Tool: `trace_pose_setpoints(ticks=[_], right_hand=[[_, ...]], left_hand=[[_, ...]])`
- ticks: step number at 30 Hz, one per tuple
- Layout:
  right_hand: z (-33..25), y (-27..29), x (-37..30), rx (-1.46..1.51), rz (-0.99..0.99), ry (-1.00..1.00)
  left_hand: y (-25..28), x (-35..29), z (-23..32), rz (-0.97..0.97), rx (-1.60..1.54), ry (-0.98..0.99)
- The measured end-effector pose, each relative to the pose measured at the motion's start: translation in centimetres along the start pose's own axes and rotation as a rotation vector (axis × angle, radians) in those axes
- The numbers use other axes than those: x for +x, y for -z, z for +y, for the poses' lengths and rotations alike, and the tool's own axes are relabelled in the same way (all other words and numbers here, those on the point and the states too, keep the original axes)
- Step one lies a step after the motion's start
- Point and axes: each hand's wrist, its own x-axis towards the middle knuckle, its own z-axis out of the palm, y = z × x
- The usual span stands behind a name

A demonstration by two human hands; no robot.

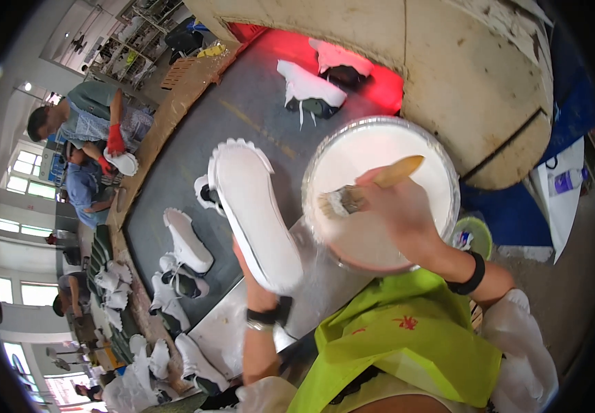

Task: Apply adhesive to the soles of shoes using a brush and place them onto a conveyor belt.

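A white shoe [255, 213] is tilted up so its pale, flat sole faces me, its wavy edge at the far end. My left hand [248, 275] grips it from behind and below, most of the fingers hidden by the sole. My right hand [397, 210] is closed around a paintbrush with a wooden handle [402, 169]. Its pale bristles [332, 204] point left, toward the shoe but apart from it. Beneath that hand stands a round, film-lined tub [379, 120] of white liquid. The right hand is slightly blurred.
Two shoes [311, 86] sit under red light at the far end of the dark conveyor belt [242, 110]. Several white shoes [187, 241] line its left side. Co-workers [94, 113] stand beyond the left edge, one in red gloves. A green bin [478, 233] is right of the tub.
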Motion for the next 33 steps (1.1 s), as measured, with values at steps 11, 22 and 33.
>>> trace_pose_setpoints(ticks=[11,22,33], right_hand=[[0.7,3.2,2.6,-0.058,0.088,0.133],[-0.8,3.3,2.4,0.035,0.025,0.204],[-0.4,2.4,0.4,-0.019,-0.007,0.123]], left_hand=[[-2.3,30.5,1.3,0.21,0.749,0.191],[2.3,14.5,7.1,0.557,2.392,-0.675],[17.6,12.4,8.8,0.886,0.595,0.057]])
